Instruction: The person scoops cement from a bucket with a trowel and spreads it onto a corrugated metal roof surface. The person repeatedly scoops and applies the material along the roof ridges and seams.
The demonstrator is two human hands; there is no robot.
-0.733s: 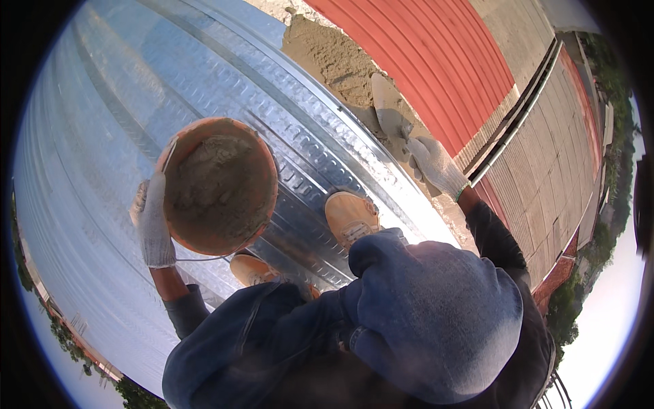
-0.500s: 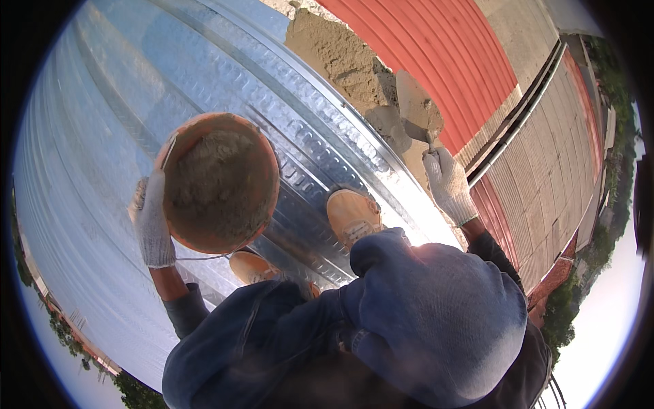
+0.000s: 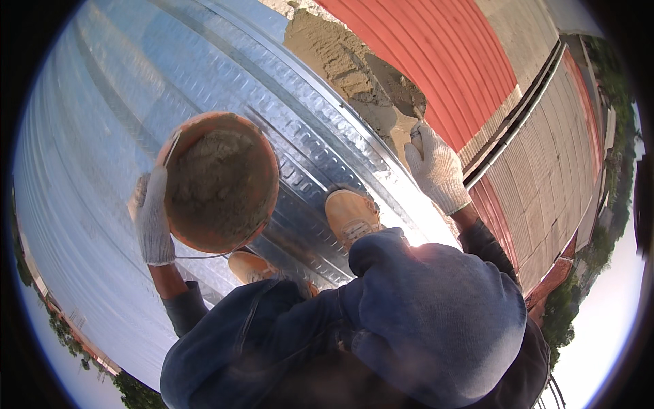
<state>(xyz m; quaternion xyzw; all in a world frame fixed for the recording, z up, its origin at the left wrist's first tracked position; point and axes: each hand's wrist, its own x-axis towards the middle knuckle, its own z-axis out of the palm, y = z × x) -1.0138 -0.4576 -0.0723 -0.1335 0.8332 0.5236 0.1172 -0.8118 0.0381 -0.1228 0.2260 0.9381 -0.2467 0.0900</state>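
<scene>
An orange bucket (image 3: 264, 225) of wet grey mortar (image 3: 219, 180) stands tilted toward me on the metal roofing. My left hand (image 3: 152, 215), in a white knit glove, is closed on the bucket's left side and rim. The bucket's thin wire handle hangs below it. My right hand (image 3: 438, 167), gloved as well, is wrapped round the handle of a pointed trowel (image 3: 403, 87). Its blade lies at the strip of wet mortar (image 3: 330, 51) along the roof edge; shadow makes the blade's outline hard to make out.
Ribbed silvery metal roofing (image 3: 88, 157) spreads to the left, with a raised seam along its right edge. My tan shoes (image 3: 351, 215) stand on it beside the bucket. Beyond the mortar strip lie red corrugated sheeting (image 3: 443, 68), a pipe (image 3: 521, 112) and grey roofing panels (image 3: 538, 177).
My right hand has come slightly left and up in the picture, and the trowel blade has swung up and left, turning darker against the mortar. The left hand and bucket have barely moved.
</scene>
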